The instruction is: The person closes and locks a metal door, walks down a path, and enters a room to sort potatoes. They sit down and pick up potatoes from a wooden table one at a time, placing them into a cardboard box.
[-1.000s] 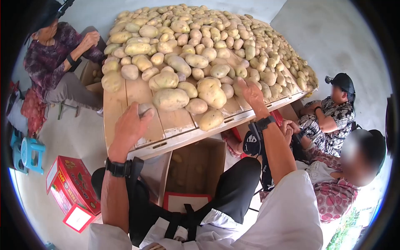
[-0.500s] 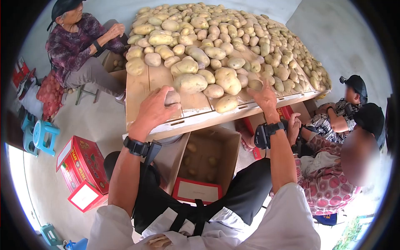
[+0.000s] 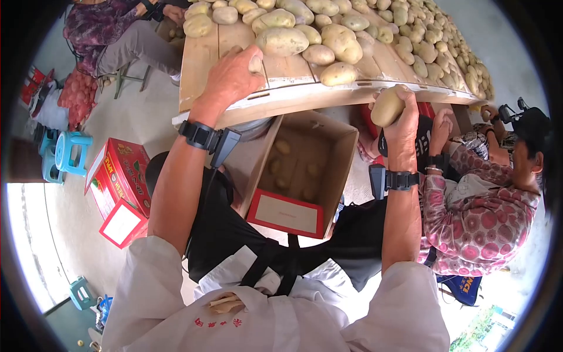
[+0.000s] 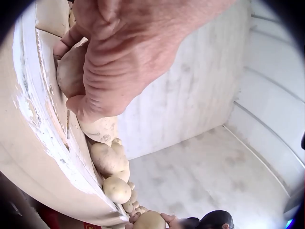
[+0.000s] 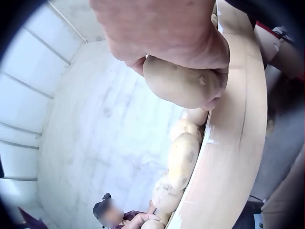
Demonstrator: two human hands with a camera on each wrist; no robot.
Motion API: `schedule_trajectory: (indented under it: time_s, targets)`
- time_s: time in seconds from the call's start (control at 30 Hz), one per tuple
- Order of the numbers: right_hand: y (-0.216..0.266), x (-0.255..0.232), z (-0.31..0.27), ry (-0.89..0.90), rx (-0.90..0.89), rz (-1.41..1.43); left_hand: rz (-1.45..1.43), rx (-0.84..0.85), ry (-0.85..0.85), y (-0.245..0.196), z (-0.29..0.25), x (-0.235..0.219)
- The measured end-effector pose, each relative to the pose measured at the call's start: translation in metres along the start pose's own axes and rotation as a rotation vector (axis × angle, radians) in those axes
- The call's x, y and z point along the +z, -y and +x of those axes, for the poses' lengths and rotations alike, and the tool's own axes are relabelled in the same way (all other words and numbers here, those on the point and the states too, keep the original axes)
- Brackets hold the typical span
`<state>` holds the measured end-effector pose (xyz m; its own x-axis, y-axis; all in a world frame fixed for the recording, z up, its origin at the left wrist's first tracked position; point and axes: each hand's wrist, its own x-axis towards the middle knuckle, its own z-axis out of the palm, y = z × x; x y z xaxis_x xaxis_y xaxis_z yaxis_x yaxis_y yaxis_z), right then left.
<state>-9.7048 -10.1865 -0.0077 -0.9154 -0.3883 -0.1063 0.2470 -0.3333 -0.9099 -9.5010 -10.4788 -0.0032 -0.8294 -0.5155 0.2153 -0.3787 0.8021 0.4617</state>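
My left hand (image 3: 234, 76) grips a small potato (image 3: 255, 63) at the front left of the slatted tabletop (image 3: 287, 70). In the left wrist view, thumb and fingers curl round that potato (image 4: 71, 71), close over the boards. A larger oval potato (image 3: 387, 107) is held in my right hand (image 3: 404, 126), in front of the table's edge. The right wrist view shows fingers wrapped around this potato (image 5: 178, 83), the palm hidden. Between the hands, big potatoes such as a long one (image 3: 281, 41) and a smaller one (image 3: 338, 74) lie near the edge.
Below the table, an open carton (image 3: 346, 152) between my knees holds several potatoes. A red apple box (image 3: 120, 176) stands on the left beside blue stools (image 3: 70, 155). People sit close by, one in a patterned sleeve (image 3: 469, 234) at the right and another (image 3: 105, 35) at the left.
My right hand has taken a potato from the tabletop and brought it back past the front edge. The left hand keeps its potato. The head view has tipped downward.
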Motion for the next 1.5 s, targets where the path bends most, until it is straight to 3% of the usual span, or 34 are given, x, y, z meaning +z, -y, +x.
schedule_trajectory:
  time_s: [0.3, 0.5, 0.57, 0.6, 0.67, 0.7, 0.77, 0.9, 0.97, 1.07, 1.13, 1.23, 1.27, 1.33, 1.5]
  targets:
    - [-0.033, -0.002, -0.018, 0.047, 0.155, -0.042, 0.055, 0.012, -0.100, 0.002, 0.008, 0.017]
    - [-0.009, 0.008, -0.011, -0.006, 0.004, 0.086, 0.015, 0.042, -0.290, 0.002, 0.015, 0.025]
    - [-0.002, 0.007, -0.008, 0.004, 0.017, 0.117, -0.220, -0.118, -0.262, -0.003, 0.015, 0.019]
    - [0.001, 0.007, -0.006, 0.015, 0.026, 0.137, -0.210, -0.100, -0.272, -0.012, 0.015, 0.011]
    - [0.000, 0.007, -0.001, -0.013, 0.020, 0.164, -0.913, -0.296, -0.069, -0.033, 0.007, -0.003]
    - [0.001, 0.008, 0.000, 0.007, 0.013, 0.167, -0.905, -0.283, -0.070, -0.037, 0.005, -0.003]
    - [0.005, 0.011, -0.003, 0.029, -0.001, 0.177, -1.231, -0.212, 0.079, -0.043, -0.002, 0.000]
    - [0.014, 0.016, -0.010, 0.027, -0.046, 0.145, -1.126, -0.045, 0.161, -0.078, -0.024, 0.018]
    - [0.017, 0.016, -0.009, -0.002, -0.055, 0.147, -0.913, 0.069, 0.343, -0.095, -0.034, 0.030]
    - [0.017, 0.014, -0.010, -0.035, -0.062, 0.163, -0.778, 0.223, 0.419, -0.108, -0.043, 0.049]
    - [0.019, 0.015, -0.012, -0.061, -0.058, 0.173, -0.713, 0.293, 0.373, -0.115, -0.041, 0.057]
    - [0.022, 0.014, -0.015, -0.079, -0.058, 0.184, -0.495, 0.529, 0.092, -0.123, -0.033, 0.058]
    - [0.022, 0.012, -0.015, -0.083, -0.065, 0.186, -0.496, 0.537, 0.094, -0.127, -0.029, 0.058]
    - [0.021, 0.009, -0.014, -0.084, -0.050, 0.211, -0.151, 0.504, -0.225, -0.136, -0.020, 0.055]
    - [0.020, 0.007, -0.013, -0.090, -0.040, 0.227, 0.095, 0.494, -0.224, -0.134, 0.008, 0.072]
